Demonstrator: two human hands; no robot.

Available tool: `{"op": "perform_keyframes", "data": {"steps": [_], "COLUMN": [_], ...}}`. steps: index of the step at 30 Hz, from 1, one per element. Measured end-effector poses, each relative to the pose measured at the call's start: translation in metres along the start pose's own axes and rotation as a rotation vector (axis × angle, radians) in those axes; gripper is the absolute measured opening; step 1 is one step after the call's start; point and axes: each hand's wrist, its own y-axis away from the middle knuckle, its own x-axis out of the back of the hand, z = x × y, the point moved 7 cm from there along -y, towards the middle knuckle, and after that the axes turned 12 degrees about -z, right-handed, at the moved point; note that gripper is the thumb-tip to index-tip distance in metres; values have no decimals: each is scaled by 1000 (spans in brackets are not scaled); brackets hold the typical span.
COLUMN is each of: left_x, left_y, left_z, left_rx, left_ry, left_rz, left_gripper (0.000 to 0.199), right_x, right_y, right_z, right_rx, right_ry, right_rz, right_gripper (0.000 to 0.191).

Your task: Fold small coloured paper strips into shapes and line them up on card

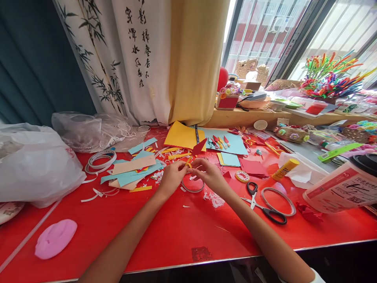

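My left hand [172, 175] pinches a small paper craft piece above the table's middle. The piece has a pointed red paper tip [199, 147] slanting up to the right, on a narrow yellow paper stem [189, 160]. Fingers of my right hand [210, 173] are bent in at the stem's lower end; their tips partly hide it. Beneath both hands lies a thin roll of tape [193, 191]. Similar small paper pieces [218, 141] in red, yellow and blue rest on a light blue sheet [237, 147] behind.
Paper strips and scraps [134, 167] spread to the left, near a white plastic bag [35, 161]. Scissors [265, 206] lie open at the right, with a tape ring [291, 206], a glue stick [285, 169] and a large cup [343, 188]. Pink clay [55, 239] sits front left.
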Motion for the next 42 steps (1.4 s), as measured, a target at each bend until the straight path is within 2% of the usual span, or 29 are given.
{"op": "perform_keyframes", "data": {"steps": [2,5,7,12,17,22,24,26,32,36,38,42], "left_x": [-3,-14,-15,-12,-16,-12,-10,-11,-11,-12,-10,-3], "left_y": [-3,-6,-6,-7,-5,-4,-4,-4,-1,-2,-3,-4], "left_z": [-8,-14,-14,-13,-12,-12,-13,-14,-11,-11,-11,-12], "left_rx": [30,51,46,26,23,13,20,18,-18,-9,-10,12], "left_ry": [133,348,393,348,338,361,407,450,598,673,592,269], "left_rz": [-66,-263,-296,-219,-251,-125,-76,-62,-70,-105,-96,-12], "left_gripper": [21,24,26,29,29,31,32,32,28,26,27,32], "right_x": [0,5,8,6,5,6,2,-4,-15,-16,-12,-1], "right_y": [-1,-1,-1,0,1,4,4,2,-1,-1,-1,0], "right_z": [3,6,5,3,5,-5,-3,2,6,4,5,11], "right_rx": [1,1,0,13,39,28,1,-23,-45,-90,-106,-100], "right_ry": [-8,-15,2,88,132,277,196,43,-277,-360,-347,-256], "right_rz": [-9,20,42,37,55,122,101,41,-74,-102,-64,56], "right_gripper": [22,19,19,16,5,6,4,11,30,30,30,30]}}
